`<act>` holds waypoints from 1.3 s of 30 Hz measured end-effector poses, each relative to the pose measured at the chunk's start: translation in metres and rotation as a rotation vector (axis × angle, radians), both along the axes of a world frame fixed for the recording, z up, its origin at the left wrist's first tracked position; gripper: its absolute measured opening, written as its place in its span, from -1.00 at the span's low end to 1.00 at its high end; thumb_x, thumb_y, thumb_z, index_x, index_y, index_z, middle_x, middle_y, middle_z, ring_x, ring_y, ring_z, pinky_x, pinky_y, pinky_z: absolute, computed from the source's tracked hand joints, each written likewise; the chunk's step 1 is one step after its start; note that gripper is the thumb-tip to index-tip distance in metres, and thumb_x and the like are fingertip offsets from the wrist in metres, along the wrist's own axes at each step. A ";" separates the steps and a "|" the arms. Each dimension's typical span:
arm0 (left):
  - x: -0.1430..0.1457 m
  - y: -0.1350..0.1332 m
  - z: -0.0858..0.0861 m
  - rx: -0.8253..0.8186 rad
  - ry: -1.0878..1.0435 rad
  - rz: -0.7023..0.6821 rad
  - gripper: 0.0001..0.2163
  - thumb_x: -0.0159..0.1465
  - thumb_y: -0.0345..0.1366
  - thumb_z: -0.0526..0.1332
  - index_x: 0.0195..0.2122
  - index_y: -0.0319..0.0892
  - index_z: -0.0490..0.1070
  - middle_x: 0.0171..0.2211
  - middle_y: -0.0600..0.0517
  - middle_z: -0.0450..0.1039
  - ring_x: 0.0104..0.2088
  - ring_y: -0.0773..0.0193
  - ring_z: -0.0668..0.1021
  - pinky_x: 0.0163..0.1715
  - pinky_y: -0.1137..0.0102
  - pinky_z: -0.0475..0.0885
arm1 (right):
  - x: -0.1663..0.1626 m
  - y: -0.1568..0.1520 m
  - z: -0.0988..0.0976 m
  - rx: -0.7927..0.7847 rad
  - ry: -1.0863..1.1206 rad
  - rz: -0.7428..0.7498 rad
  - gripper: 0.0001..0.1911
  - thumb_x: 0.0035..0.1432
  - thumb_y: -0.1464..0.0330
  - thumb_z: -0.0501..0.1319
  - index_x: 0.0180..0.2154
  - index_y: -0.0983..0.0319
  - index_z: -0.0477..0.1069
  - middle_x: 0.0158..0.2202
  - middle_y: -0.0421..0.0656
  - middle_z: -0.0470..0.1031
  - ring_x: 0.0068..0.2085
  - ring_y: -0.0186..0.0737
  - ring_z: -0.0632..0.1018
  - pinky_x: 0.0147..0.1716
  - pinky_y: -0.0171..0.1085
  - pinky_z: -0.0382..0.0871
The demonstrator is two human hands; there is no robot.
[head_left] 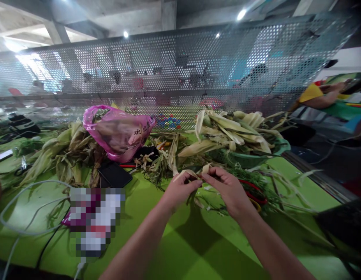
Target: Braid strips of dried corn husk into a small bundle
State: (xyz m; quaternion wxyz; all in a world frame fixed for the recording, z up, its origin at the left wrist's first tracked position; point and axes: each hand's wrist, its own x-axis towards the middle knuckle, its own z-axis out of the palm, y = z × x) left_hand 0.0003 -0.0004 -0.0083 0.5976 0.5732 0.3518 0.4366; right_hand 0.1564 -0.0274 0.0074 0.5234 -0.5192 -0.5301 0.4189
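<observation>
Pinching a corn husk strip (186,172) between them, left grip (178,190) and right grip (228,188) were both closed narrow on it, fingertips nearly meeting, just above the table (180,241). Husk looked light, papery and limp, likely to tear along its fibres; best held near the ends. Pink bag (118,132), beyond the left grip, carried Chinese characters, seemingly 欢迎; the rest was too creased to read.
</observation>
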 end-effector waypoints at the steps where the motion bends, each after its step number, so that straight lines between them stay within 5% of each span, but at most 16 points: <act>1: 0.001 -0.001 0.001 0.019 0.009 0.006 -0.83 0.12 -0.21 0.29 -0.38 -0.21 0.45 -0.41 0.05 0.39 -0.37 0.36 0.37 -0.32 0.45 0.27 | -0.001 0.000 -0.002 0.004 0.023 0.001 -0.73 0.03 0.14 0.34 -0.34 0.20 0.48 -0.38 -0.18 0.50 -0.35 -0.20 0.47 -0.33 -0.26 0.35; 9: -0.005 -0.005 0.015 0.093 0.037 -0.082 -0.80 0.11 -0.18 0.28 -0.48 -0.22 0.40 -0.52 0.10 0.29 -0.45 0.36 0.31 -0.40 0.45 0.21 | -0.003 0.004 -0.007 0.134 -0.061 -0.143 -0.77 0.04 0.18 0.32 -0.46 0.20 0.43 -0.49 -0.26 0.39 -0.43 -0.28 0.37 -0.41 -0.30 0.23; 14: -0.005 -0.002 0.010 0.109 0.095 -0.001 -0.82 0.14 -0.22 0.22 -0.49 -0.23 0.42 -0.53 0.06 0.32 -0.45 0.33 0.31 -0.40 0.43 0.19 | 0.002 0.000 0.005 0.171 -0.417 -0.171 -0.69 0.10 0.12 0.26 -0.50 0.19 0.37 -0.55 -0.24 0.31 -0.47 -0.25 0.34 -0.45 -0.28 0.21; 21: 0.000 -0.001 -0.004 0.208 0.168 -0.014 -0.92 0.08 -0.33 0.22 -0.47 -0.23 0.44 -0.52 0.05 0.35 -0.45 0.31 0.33 -0.44 0.45 0.20 | -0.010 -0.006 0.013 0.469 -0.676 -0.028 -0.88 0.15 0.31 0.24 -0.23 0.13 0.46 -0.30 -0.12 0.49 -0.24 -0.10 0.47 -0.20 -0.17 0.33; 39: 0.007 -0.011 0.002 0.168 0.196 -0.178 -0.87 0.10 -0.28 0.25 -0.48 -0.25 0.43 -0.56 0.10 0.26 -0.50 0.40 0.24 -0.50 0.48 0.17 | -0.010 -0.006 0.005 0.414 -0.603 -0.073 -0.91 0.18 0.33 0.20 -0.39 0.15 0.41 -0.40 -0.16 0.46 -0.30 -0.13 0.47 -0.28 -0.21 0.32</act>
